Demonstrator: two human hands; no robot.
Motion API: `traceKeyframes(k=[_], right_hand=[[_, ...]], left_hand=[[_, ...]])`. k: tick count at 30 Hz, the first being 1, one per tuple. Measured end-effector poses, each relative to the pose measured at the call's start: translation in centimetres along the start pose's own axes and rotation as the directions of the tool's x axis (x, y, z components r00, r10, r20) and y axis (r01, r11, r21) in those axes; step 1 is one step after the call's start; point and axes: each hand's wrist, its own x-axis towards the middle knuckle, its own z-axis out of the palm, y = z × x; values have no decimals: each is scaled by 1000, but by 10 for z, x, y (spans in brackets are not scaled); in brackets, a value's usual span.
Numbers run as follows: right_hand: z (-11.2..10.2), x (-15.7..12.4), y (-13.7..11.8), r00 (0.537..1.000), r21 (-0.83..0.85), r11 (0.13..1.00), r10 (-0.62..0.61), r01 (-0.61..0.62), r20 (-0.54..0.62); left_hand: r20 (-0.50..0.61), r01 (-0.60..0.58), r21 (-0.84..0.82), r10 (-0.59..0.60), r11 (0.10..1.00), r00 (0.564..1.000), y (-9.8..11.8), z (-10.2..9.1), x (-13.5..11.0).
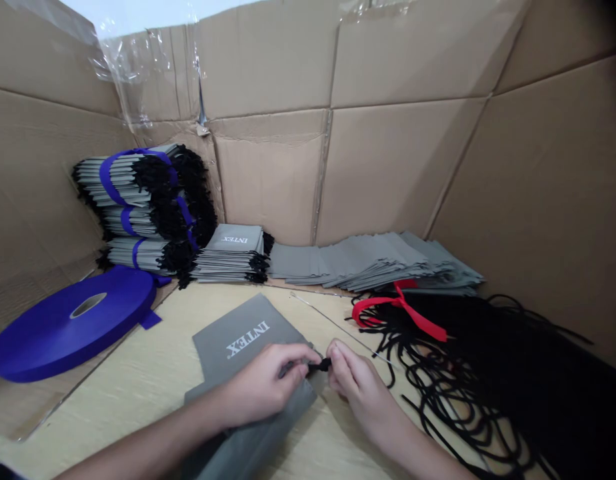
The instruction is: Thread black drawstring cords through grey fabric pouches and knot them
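Note:
A grey fabric pouch (251, 337) printed INTEX lies tilted on the table in front of me, with more grey fabric (268, 437) below it under my left arm. My left hand (268, 380) pinches a black cord (319, 366) beside the pouch's right corner. Close by on the right, my right hand (351, 373) is closed on the same cord, which looks knotted between the two hands. The cord's ends are hidden by my fingers. A thin metal rod (333, 323) lies on the table just beyond my right hand.
Stacked pouches (228, 257) stand at the back, beside bundles (131, 183) tied with purple ribbon. A purple ribbon roll (83, 327) lies left. Flat grey pieces (368, 260) spread along the back right. Black cords (488, 360) with a red tie (403, 310) cover the right. Cardboard walls (268, 173) enclose the table.

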Motion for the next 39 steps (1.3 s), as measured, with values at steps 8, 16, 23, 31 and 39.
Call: traceKeyframes(k=[8,16,23,31,39], right_hand=[[1,-2,1,999,126,992,3,-9,49],[10,1,1,986,310,941,95,-134,140],[14,-5,-12,920,776,512,324,-368,222],[14,-6,-25,775,917,10,538,-399,332],[5,0,-8,895,807,435,377,-399,239]], left_hand=[[-31,75,2,-75,997,997,-6,-1,7],[-1,-14,35,14,999,1000,-3,-2,3],[12,-24,58,23,998,1000,1,-1,1],[-18,48,90,-46,995,999,-3,6,1],[-17,65,-5,-65,998,998,-7,0,2]])
